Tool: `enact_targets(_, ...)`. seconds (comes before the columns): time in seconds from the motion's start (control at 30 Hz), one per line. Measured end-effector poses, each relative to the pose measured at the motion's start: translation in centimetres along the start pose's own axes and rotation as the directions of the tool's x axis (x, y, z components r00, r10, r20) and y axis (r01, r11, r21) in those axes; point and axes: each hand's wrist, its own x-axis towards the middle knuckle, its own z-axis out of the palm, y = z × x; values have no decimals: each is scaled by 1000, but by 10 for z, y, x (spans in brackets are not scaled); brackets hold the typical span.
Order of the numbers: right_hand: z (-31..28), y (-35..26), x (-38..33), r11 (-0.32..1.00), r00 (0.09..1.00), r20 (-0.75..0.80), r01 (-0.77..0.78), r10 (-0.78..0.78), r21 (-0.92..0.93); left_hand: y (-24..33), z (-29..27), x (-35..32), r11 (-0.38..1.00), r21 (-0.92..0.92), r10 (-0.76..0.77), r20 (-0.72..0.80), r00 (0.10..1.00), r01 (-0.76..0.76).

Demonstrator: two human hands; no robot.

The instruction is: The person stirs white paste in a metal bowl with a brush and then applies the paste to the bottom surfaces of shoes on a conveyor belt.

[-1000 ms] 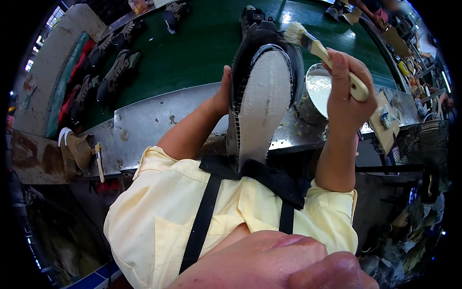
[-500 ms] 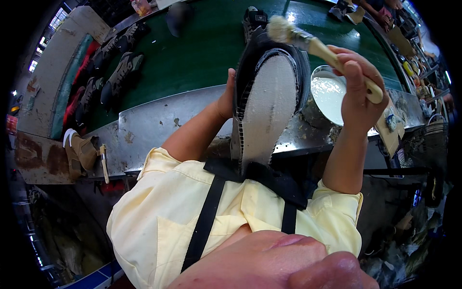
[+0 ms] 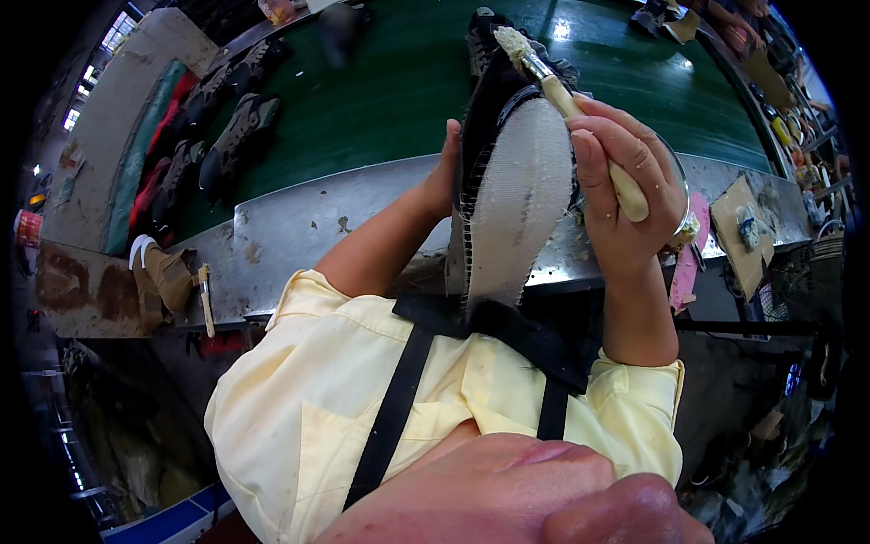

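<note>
Sole side up, a dark shoe upper point(image 3: 527, 172) with a pale, stitched-edge woven bottom stands between my arms. My left hand point(image 3: 442, 177) grips it from the left; the thumb shows along its side and the other fingers are hidden behind it. My right hand point(image 3: 634, 172) is closed round the pale handle of a brush point(image 3: 555, 91). The brush's clotted, cream-coloured bristles are at the dark far end of the shoe; whether they touch it I cannot tell. Behind my right hand, a clear bowl point(image 3: 681, 172) is mostly hidden.
Several dark shoes point(image 3: 237, 145) lie on the green belt point(image 3: 390, 109) at the left. Metal edging point(image 3: 317, 204) runs along its front. Tan shoes point(image 3: 163, 281) and another brush point(image 3: 207, 301) are at the near left. Cardboard point(image 3: 741, 227) lies right; another person's hand point(image 3: 739, 34) shows far right.
My right hand has moved left with the brush, bringing the bristles over the shoe's far end. It now covers most of the bowl of white liquid. My left hand keeps its grip.
</note>
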Motion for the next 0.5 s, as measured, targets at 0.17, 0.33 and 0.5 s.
enact_targets(0.17, 7, -8, -8, 998, 999, -40, 18, -16, 53, 8, 5, -4, 1000, -11, -23, 3, 1000, 23)
enact_targets(0.33, 10, -14, -18, 1000, 999, -34, 13, -13, 25, 20, 15, -6, 997, -55, -52, 32, 998, 53)
enact_targets(0.5, 11, -15, -18, 998, 999, -28, 43, -42, 34, 18, 14, -10, 978, -179, -111, 5, 994, 110)
